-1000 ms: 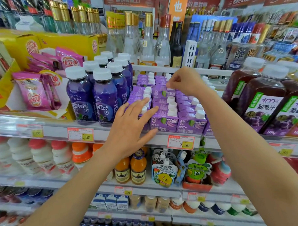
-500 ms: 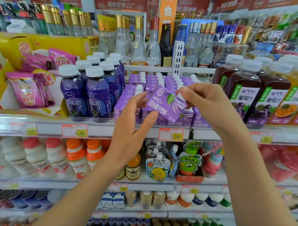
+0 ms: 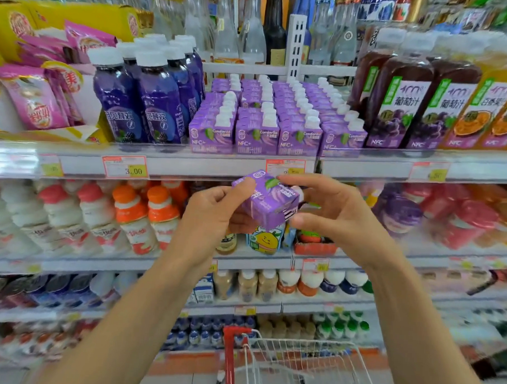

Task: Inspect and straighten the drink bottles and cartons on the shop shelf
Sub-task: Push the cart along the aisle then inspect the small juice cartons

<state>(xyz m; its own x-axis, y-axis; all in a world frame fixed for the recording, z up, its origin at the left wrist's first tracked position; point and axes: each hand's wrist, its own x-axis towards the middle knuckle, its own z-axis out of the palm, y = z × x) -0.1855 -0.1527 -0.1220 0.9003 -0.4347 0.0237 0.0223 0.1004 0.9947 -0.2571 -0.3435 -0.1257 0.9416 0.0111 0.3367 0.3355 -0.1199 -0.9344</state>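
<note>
Both forearms are bare (uncovered as far as the view reaches), and so are the left hand (image 3: 213, 214) and right hand (image 3: 342, 216).

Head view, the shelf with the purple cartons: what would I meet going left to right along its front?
pink sachets → purple bottles → purple cartons → grape juice bottles → orange juice bottles
</note>
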